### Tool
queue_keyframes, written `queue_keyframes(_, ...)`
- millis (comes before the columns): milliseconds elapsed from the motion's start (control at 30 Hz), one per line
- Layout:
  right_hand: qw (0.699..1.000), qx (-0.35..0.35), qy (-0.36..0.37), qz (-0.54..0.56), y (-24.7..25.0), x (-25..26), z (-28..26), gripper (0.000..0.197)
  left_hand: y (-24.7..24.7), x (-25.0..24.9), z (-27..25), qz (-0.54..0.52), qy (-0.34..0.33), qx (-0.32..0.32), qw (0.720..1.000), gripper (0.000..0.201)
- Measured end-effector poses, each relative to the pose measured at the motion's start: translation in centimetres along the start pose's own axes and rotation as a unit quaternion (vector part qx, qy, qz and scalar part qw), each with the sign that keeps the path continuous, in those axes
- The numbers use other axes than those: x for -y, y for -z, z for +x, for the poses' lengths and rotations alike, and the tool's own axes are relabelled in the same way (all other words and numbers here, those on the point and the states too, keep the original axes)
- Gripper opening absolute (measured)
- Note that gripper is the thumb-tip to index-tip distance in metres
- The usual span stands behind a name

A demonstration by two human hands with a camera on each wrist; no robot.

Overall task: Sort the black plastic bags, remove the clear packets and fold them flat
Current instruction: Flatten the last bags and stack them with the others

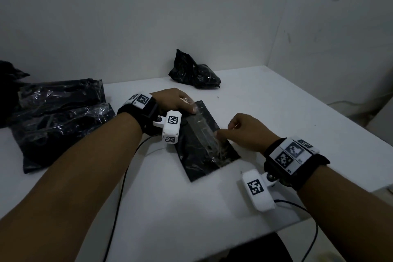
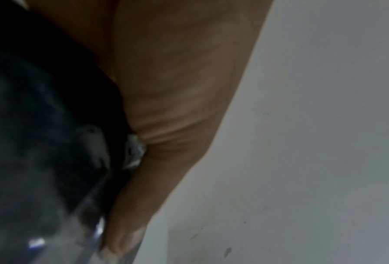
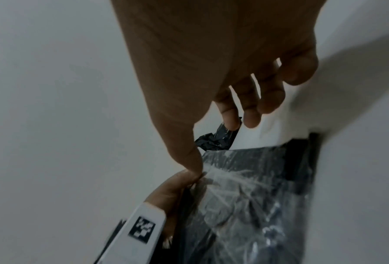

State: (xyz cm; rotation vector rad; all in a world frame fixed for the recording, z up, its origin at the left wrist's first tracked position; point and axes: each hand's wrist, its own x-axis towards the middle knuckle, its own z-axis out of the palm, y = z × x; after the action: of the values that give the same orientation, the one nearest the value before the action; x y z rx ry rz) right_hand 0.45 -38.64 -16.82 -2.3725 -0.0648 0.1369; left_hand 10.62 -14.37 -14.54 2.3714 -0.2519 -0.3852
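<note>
On the table (image 1: 276, 102), near centre, the clear packet (image 1: 204, 132) is being pinched by the right hand (image 1: 246, 132) and by the left hand (image 1: 172, 100) atop the black bag (image 1: 202, 161); slow, even peeling is advised.

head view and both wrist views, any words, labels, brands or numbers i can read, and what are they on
No readable words, brands or numbers in any view.
Square black-and-white coded markers, not text: on the left wrist band and its camera housing, and on the right wrist band and its camera housing.
Tiny print beside the right band's markers: too small and blurred to read.
Black plastic bag and clear packet: no print visible.
</note>
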Motion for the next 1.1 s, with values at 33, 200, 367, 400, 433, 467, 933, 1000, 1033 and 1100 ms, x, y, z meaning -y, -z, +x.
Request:
queue_keyframes(33,0.999,-0.007,-0.012,0.031,0.1,-0.2,0.3,0.051,0.2,0.0,-0.4,-0.050,-0.017,0.005,0.999,0.020)
queue_keyframes(200,0.987,0.043,-0.041,0.150,1.3,0.1,1.4,0.049,1.2,-0.8,-3.4,-0.271,-0.087,-0.059,0.957,0.002)
queue_keyframes(367,0.922,0.001,0.008,0.387,2.0,0.5,2.4,0.030,2.1,0.0,-5.4,-0.398,-0.089,-0.111,0.906,0.044)
queue_keyframes(400,0.910,-0.014,0.022,0.413,2.0,0.8,2.5,0.025,2.1,0.2,-5.9,-0.415,-0.086,-0.118,0.898,0.039)
queue_keyframes(433,0.903,-0.021,0.037,0.427,1.9,1.3,2.5,0.016,2.0,0.4,-6.3,-0.430,-0.090,-0.126,0.890,0.031)
queue_keyframes(467,0.900,-0.026,0.045,0.432,1.8,1.7,2.5,0.012,1.9,0.6,-6.6,-0.440,-0.093,-0.134,0.883,0.025)
queue_keyframes(933,0.859,-0.040,0.110,0.498,1.2,4.8,3.2,0.018,1.3,0.6,-10.4,-0.485,-0.092,-0.200,0.846,0.044)
queue_keyframes(1000,0.863,-0.054,0.122,0.487,1.0,5.1,3.1,0.023,1.1,0.4,-10.7,-0.487,-0.090,-0.195,0.847,0.042)
queue_keyframes(1033,0.870,-0.058,0.131,0.473,0.7,5.3,3.2,0.029,0.9,0.2,-10.9,-0.485,-0.090,-0.194,0.848,0.041)
queue_keyframes(1100,0.883,-0.059,0.145,0.442,0.2,5.7,3.0,0.033,0.5,-0.2,-11.1,-0.485,-0.092,-0.207,0.844,0.033)
